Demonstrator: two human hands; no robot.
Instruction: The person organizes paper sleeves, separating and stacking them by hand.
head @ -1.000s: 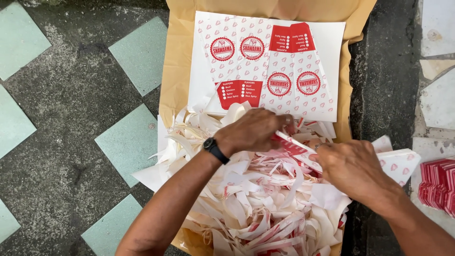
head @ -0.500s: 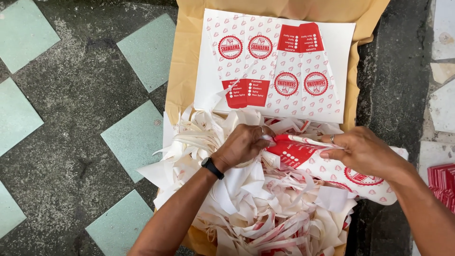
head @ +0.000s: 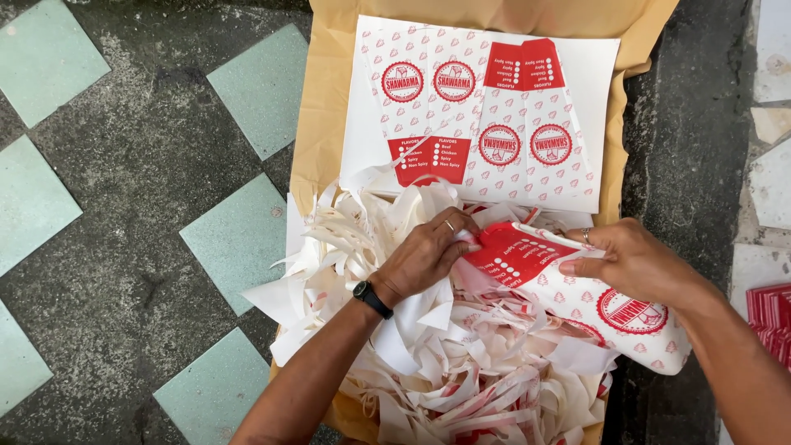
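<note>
My left hand [head: 427,254], with a black watch on the wrist and a ring, pinches the near end of a flat red-and-white printed paper box blank [head: 568,284]. My right hand [head: 638,262] grips the same blank from the right, thumb on its red panel. The blank lies tilted over a heap of white and red paper offcuts [head: 461,363]. Beyond the heap rests an uncut printed sheet [head: 486,107] with round red emblems and red panels.
Everything sits on a sheet of brown paper [head: 329,124] spread over a dark stone floor with pale green tiles [head: 239,239]. A stack of red printed pieces [head: 770,313] shows at the right edge. Pale stone slabs [head: 770,173] lie along the right.
Both hands have pulled the box blank out of the offcut heap and shifted it right. The view has drifted, showing more of the printed sheet.
</note>
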